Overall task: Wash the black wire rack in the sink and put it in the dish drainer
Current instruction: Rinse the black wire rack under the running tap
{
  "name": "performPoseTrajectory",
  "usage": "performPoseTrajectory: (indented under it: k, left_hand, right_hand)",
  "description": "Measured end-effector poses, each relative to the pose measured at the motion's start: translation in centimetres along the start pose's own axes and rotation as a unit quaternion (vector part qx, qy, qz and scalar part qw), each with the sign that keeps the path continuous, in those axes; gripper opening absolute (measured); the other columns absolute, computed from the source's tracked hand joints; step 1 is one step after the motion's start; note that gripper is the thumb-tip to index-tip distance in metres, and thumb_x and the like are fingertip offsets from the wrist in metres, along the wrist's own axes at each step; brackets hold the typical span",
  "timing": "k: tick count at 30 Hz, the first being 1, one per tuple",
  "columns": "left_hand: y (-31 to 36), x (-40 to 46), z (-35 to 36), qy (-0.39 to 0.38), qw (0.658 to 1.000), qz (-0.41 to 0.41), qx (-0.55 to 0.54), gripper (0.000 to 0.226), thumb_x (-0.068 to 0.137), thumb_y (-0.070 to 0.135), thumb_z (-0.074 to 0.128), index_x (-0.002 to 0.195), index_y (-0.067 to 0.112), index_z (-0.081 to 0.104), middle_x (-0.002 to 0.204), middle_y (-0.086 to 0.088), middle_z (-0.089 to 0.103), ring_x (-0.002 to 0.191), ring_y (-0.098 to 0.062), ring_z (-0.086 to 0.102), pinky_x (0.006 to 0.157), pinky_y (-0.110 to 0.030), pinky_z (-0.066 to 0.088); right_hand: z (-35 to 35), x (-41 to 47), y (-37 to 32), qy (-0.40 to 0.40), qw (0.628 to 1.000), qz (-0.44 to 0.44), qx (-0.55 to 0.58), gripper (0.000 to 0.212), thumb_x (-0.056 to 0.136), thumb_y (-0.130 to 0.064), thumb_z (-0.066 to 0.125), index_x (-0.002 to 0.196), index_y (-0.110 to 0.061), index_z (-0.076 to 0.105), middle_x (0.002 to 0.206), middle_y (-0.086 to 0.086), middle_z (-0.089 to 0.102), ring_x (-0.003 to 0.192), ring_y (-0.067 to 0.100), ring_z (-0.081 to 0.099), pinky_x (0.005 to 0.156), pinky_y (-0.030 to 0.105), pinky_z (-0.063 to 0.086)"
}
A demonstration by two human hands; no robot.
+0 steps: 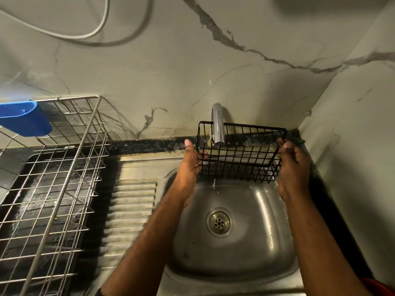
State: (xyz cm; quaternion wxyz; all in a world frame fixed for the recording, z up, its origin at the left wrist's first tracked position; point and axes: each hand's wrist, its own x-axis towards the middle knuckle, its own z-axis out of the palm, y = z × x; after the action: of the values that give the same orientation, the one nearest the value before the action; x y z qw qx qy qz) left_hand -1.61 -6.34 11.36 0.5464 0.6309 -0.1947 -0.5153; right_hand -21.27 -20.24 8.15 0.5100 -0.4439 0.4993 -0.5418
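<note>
Both hands hold the black wire rack (239,153) above the sink (252,242), one at each short end. Left hand (189,167): fingers curled round the rack's left end wires, thumb raised straight beside the rim. Right hand (294,165): fingers curled over the upper right corner of the rack, palm against its right end.

Head view, positions relative to the sink:

1. Rack: suspended over the rear part of the basin, clear of the basin floor, open side tilted toward the camera.
2. Faucet (217,124): mounted behind the basin; its spout curves down inside the rack's rim. A thin stream of water (214,184) shows below the rack's underside.
3. Drain (219,222): round strainer at the centre of the basin floor, below the rack and nearer the camera.
4. Ribbed drainboard (130,210): joined to the left edge of the basin.
5. Dish drainer (64,178): metal wire frame, left of the drainboard, standing on a dark tray.
6. Blue plastic holder (25,118): hung on the drainer's rear rim, far left.
7. Marble-patterned wall (192,71): behind and to the right of the basin; a white cable (100,28) loops across its upper left.
</note>
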Motion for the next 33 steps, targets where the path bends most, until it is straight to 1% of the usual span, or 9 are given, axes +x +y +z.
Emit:
performPoseTrajectory:
  k: [5, 9, 11, 15, 19, 22, 27, 30, 33]
  left_hand:
    - [0.16, -0.17, 0.07, 0.006, 1.000, 0.007, -0.002, 0.109, 0.077, 0.088, 0.021, 0.161, 0.019, 0.025, 0.166, -0.005, 0.030, 0.152, -0.025, 0.029, 0.126, -0.058, 0.008]
    - [0.22, -0.35, 0.05, 0.008, 1.000, 0.010, -0.004, 0.095, 0.092, 0.082, 0.015, 0.162, 0.020, 0.023, 0.167, -0.005, 0.028, 0.153, -0.026, 0.027, 0.126, -0.058, 0.007]
    - [0.18, -0.39, 0.01, 0.009, 1.000, 0.008, -0.006, 0.092, 0.093, 0.079, 0.014, 0.162, 0.020, 0.024, 0.167, -0.005, 0.030, 0.153, -0.026, 0.027, 0.126, -0.059, 0.006]
    - [0.11, -0.34, -0.14, 0.007, 1.000, 0.009, -0.009, 0.100, 0.088, 0.086, 0.017, 0.162, 0.019, 0.023, 0.166, -0.005, 0.030, 0.153, -0.027, 0.026, 0.126, -0.059, 0.006]
    - [0.08, -0.13, -0.20, 0.012, 1.000, 0.010, -0.012, 0.109, 0.076, 0.089, 0.022, 0.159, 0.019, 0.032, 0.164, -0.005, 0.035, 0.151, -0.024, 0.031, 0.126, -0.058, 0.007]
    - [0.09, -0.04, -0.17, 0.017, 1.000, 0.008, -0.010, 0.110, 0.075, 0.090, 0.022, 0.158, 0.019, 0.035, 0.163, -0.004, 0.037, 0.149, -0.024, 0.034, 0.125, -0.059, 0.008]
    - [0.21, -0.05, -0.05, 0.015, 1.000, 0.005, -0.010, 0.110, 0.075, 0.090, 0.022, 0.159, 0.019, 0.033, 0.164, -0.004, 0.035, 0.150, -0.024, 0.033, 0.126, -0.059, 0.007]
    - [0.21, 0.00, -0.08, 0.015, 1.000, 0.007, -0.010, 0.111, 0.075, 0.090, 0.022, 0.158, 0.018, 0.034, 0.163, -0.005, 0.037, 0.149, -0.023, 0.033, 0.125, -0.060, 0.008]
    - [0.20, 0.04, -0.11, 0.015, 1.000, 0.009, -0.009, 0.111, 0.075, 0.090, 0.022, 0.158, 0.017, 0.035, 0.162, -0.005, 0.038, 0.149, -0.023, 0.034, 0.125, -0.060, 0.008]
  right_hand:
    - [0.07, -0.04, -0.14, -0.002, 1.000, -0.011, 0.006, 0.019, 0.102, -0.016, 0.051, 0.100, -0.027, 0.066, 0.115, -0.008, 0.069, 0.113, 0.003, 0.062, 0.093, 0.019, 0.047]
    - [0.29, -0.14, -0.26, -0.005, 1.000, -0.013, 0.007, 0.020, 0.102, -0.015, 0.051, 0.099, -0.027, 0.066, 0.114, -0.009, 0.069, 0.113, 0.004, 0.063, 0.097, 0.022, 0.048]
    - [0.36, -0.14, -0.26, -0.006, 1.000, -0.013, 0.010, 0.020, 0.102, -0.014, 0.052, 0.098, -0.027, 0.067, 0.114, -0.008, 0.069, 0.114, 0.005, 0.063, 0.098, 0.023, 0.048]
    - [0.51, -0.21, -0.38, -0.012, 1.000, -0.018, 0.011, 0.020, 0.102, -0.015, 0.052, 0.100, -0.028, 0.067, 0.115, -0.007, 0.069, 0.116, 0.007, 0.062, 0.099, 0.025, 0.048]
    - [0.47, -0.11, -0.34, -0.016, 1.000, -0.020, 0.009, 0.018, 0.102, -0.014, 0.051, 0.105, -0.023, 0.067, 0.122, -0.002, 0.068, 0.118, 0.006, 0.061, 0.105, 0.027, 0.046]
    - [0.53, -0.10, -0.49, -0.020, 0.999, -0.022, 0.015, 0.020, 0.102, -0.014, 0.051, 0.099, -0.026, 0.067, 0.120, -0.004, 0.068, 0.119, 0.007, 0.061, 0.107, 0.029, 0.045]
    - [0.45, -0.19, -0.71, -0.023, 0.999, -0.021, 0.018, 0.022, 0.102, -0.013, 0.051, 0.098, -0.028, 0.066, 0.117, -0.008, 0.068, 0.118, 0.006, 0.061, 0.106, 0.029, 0.045]
    - [0.47, -0.17, -0.78, -0.024, 0.999, -0.015, 0.015, 0.020, 0.102, -0.013, 0.051, 0.101, -0.024, 0.067, 0.116, -0.010, 0.068, 0.114, -0.001, 0.061, 0.105, 0.028, 0.046]
    - [0.43, -0.11, -0.73, -0.019, 1.000, -0.013, 0.016, 0.018, 0.102, -0.014, 0.051, 0.102, -0.022, 0.067, 0.116, -0.010, 0.069, 0.112, -0.002, 0.062, 0.102, 0.026, 0.046]
